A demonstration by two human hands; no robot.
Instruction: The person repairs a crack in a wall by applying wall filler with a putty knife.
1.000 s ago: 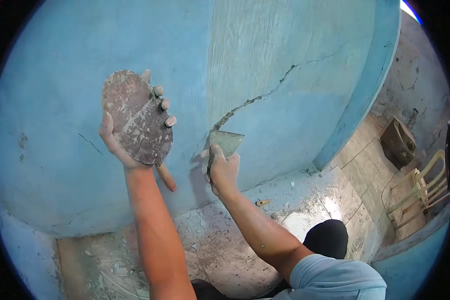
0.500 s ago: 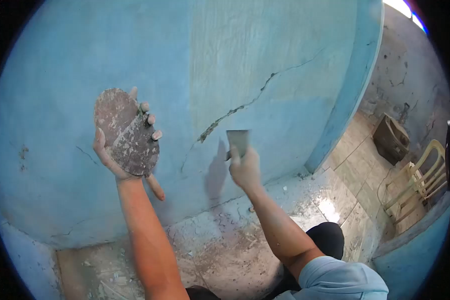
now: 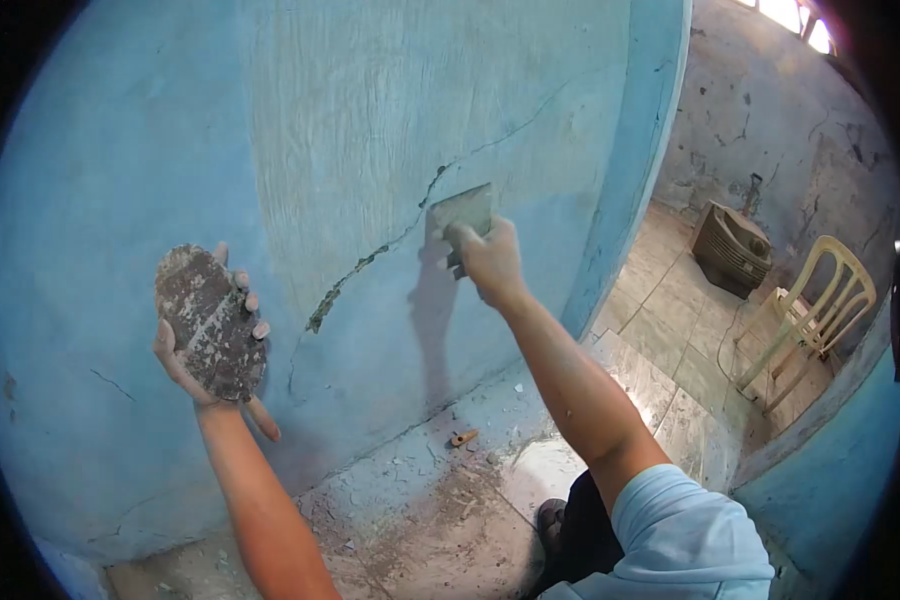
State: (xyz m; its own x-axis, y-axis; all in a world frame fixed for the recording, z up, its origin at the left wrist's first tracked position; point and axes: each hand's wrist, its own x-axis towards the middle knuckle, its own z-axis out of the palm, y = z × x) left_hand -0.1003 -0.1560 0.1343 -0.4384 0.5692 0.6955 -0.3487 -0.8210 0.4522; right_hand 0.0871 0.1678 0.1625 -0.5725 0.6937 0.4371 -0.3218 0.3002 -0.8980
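My left hand [image 3: 178, 370] holds up a flat oval board [image 3: 210, 325] crusted with dried mortar, thumb on one edge and fingertips curled over the other. A brown handle-like end [image 3: 263, 419] sticks out below that hand; its other part is hidden behind the board. In my right hand [image 3: 494, 264] is a putty knife [image 3: 466, 207], gripped by its handle. Its wide blade lies close over the blue wall [image 3: 530, 270], just right of a long diagonal crack [image 3: 335, 298]. The crack is widest and most crumbled at its lower end.
Debris and a small brown piece [image 3: 463, 438] lie along the wall's foot. Beyond the wall's right edge [image 3: 625, 190], a dark boxy object [image 3: 732, 250] and a plastic chair [image 3: 830, 290] stand on the tiled floor [image 3: 660, 310].
My right hand has raised the putty knife up to beside the crack. The view has turned to the right, so the left hand and board appear lower and further left.
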